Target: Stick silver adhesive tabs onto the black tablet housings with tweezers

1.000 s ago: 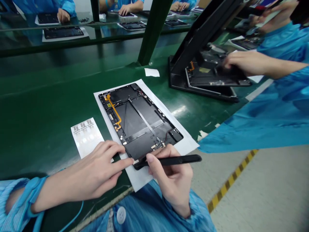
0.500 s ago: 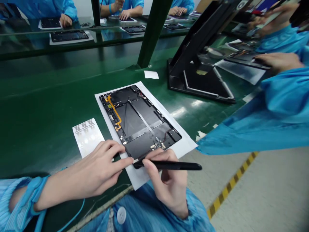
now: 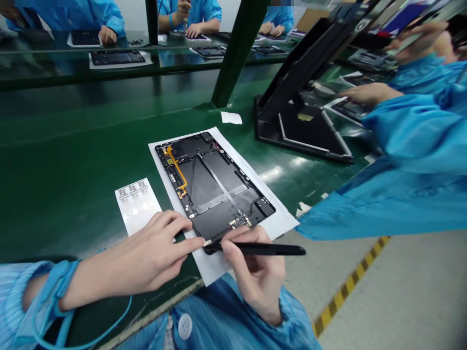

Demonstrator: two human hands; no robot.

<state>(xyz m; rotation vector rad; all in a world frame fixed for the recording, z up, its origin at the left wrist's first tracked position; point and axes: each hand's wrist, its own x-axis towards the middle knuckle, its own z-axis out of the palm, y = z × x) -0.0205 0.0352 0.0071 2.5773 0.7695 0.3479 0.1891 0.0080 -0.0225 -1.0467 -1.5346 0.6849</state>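
An opened tablet [image 3: 215, 180] lies on a white sheet [image 3: 280, 224], its inner side up. An orange flex cable [image 3: 177, 170] runs along its left side, and a grey ribbon cable [image 3: 219, 182] crosses the middle. My left hand [image 3: 156, 253] rests at the tablet's near left corner, fingers stretched out, the index fingertip beside a small pale piece [image 3: 207, 242] on the edge. My right hand [image 3: 255, 272] pinches a slim black pen-like tool [image 3: 270, 249]; its tip points left to the same corner. Whether the tip touches the tablet I cannot tell.
Left of the tablet lies a sticker sheet [image 3: 136, 199]. A black stand [image 3: 302, 121] rises behind, near a white paper scrap [image 3: 231, 117]. At the right a co-worker's blue sleeve [image 3: 412, 180] reaches over the bench. Other people work behind a green post [image 3: 233, 58].
The view has shifted slightly, so the scene sits a little lower and further right. Both my hands keep their places at the tablet. The co-worker's hand at right has moved left.
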